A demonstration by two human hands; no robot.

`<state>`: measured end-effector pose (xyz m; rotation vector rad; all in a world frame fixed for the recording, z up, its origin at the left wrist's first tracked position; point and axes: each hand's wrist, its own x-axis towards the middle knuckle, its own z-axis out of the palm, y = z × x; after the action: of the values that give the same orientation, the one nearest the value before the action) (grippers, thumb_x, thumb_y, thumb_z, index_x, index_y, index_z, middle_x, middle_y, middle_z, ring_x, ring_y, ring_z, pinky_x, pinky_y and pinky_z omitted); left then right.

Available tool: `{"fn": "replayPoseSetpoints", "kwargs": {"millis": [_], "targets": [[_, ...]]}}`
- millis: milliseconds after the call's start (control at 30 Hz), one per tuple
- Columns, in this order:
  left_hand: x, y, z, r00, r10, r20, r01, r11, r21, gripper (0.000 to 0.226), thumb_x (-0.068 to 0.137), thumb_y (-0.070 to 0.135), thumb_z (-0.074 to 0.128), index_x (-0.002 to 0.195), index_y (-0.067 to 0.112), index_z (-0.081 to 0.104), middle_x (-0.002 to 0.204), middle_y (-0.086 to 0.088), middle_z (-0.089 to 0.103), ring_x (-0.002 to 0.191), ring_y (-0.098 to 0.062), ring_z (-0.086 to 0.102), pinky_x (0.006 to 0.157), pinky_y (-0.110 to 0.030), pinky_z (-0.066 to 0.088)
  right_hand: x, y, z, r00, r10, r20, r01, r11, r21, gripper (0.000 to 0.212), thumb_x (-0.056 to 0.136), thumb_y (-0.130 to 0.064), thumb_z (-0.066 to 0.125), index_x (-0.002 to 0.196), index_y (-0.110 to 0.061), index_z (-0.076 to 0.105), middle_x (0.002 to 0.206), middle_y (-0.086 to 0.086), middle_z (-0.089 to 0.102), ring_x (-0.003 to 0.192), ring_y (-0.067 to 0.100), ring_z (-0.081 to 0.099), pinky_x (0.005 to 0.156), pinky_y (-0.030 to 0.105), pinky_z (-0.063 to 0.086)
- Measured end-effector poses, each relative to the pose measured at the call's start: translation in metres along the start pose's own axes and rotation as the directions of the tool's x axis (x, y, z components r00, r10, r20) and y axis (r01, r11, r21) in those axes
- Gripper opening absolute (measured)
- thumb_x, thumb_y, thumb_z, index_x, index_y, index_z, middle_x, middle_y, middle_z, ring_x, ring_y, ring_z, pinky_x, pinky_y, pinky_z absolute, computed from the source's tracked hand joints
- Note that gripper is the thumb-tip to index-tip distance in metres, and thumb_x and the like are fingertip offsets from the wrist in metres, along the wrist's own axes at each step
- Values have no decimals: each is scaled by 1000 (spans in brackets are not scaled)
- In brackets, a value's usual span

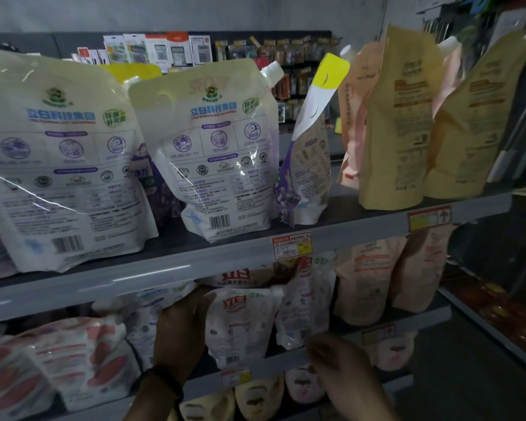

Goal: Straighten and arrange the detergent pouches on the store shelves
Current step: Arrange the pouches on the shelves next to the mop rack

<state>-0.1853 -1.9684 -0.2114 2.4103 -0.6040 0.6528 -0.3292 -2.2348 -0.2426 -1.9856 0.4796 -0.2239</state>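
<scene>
Head camera is looking at dim store shelves. The left hand [182,326] is gripping the upper left corner of a red-logo pouch [240,326], which is standing on the middle shelf. The right hand [343,369], blurred, is hovering below and right of that pouch at the shelf lip [272,362]; I cannot tell whether it is holding anything. Above the pouch, white pouches [222,147] are showing their backs and a narrow pouch [310,153] is leaning sideways. To its right, peach pouches [365,284] are standing upright. The work seems to be at an early stage, with most rows awaiting straightening.
</scene>
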Motion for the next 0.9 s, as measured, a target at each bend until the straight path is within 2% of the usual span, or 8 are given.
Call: {"fn": "replayPoseSetpoints", "kwargs": {"millis": [133,267,400,500,567,667,767,900], "targets": [[0,17,-7,996,-51,-79,50,999,-8,32,102,37,50,100,26,80,92,4,81,76,-17,76,65,-22,47,-2,1,3,1000,-19,-24,19,1000,20,41,87,-7,81,72,-44,77,83,-3,80,71,3,75,66,17,58],[-5,24,-19,994,-67,-85,65,998,-26,36,102,45,46,100,30,79,86,6,80,74,-17,75,64,-25,51,-5,-1,5,999,-34,-17,34,999,16,44,87,-11,80,86,-55,76,86,-10,80,78,5,77,80,31,64],[-9,33,-36,987,-105,-122,98,993,-64,30,101,41,56,104,26,82,92,3,82,79,-22,77,74,-27,53,-9,-3,7,999,-38,-16,38,999,1,47,88,-15,79,86,-62,73,90,-19,79,84,-2,75,85,22,60],[-6,36,-49,978,-152,-146,131,981,-141,31,101,44,64,106,22,84,103,4,82,95,-19,77,89,-26,51,-17,-11,10,1000,4,-17,-3,999,48,36,87,-9,80,78,-43,77,86,-6,79,84,2,75,81,14,56],[-7,41,-58,984,-132,-121,107,975,-194,37,97,50,61,108,23,85,108,13,80,103,-9,74,94,-19,50,-23,-17,13,1000,10,0,-10,996,87,33,88,-7,80,85,-39,75,80,-6,79,79,0,73,72,9,52],[-13,51,-69,988,-79,-131,49,975,-217,30,98,47,65,105,27,86,102,28,72,100,14,65,87,2,44,-34,-27,17,997,4,73,-12,994,111,30,86,-12,82,93,-40,73,87,-21,77,79,1,74,69,9,53],[-18,62,-75,990,-71,-118,40,967,-250,8,93,27,81,99,27,86,90,34,72,86,19,67,75,2,47,-43,-33,24,993,18,116,-37,985,168,31,86,-16,84,103,-39,71,98,-11,78,84,-2,73,71,10,54],[-23,84,-86,991,-29,-127,-6,965,-261,4,92,28,82,93,31,85,78,46,59,73,24,64,63,1,44,-58,-34,37,999,29,33,-37,961,275,40,79,-14,90,104,-40,73,104,-9,80,85,-4,72,69,14,56]]}}
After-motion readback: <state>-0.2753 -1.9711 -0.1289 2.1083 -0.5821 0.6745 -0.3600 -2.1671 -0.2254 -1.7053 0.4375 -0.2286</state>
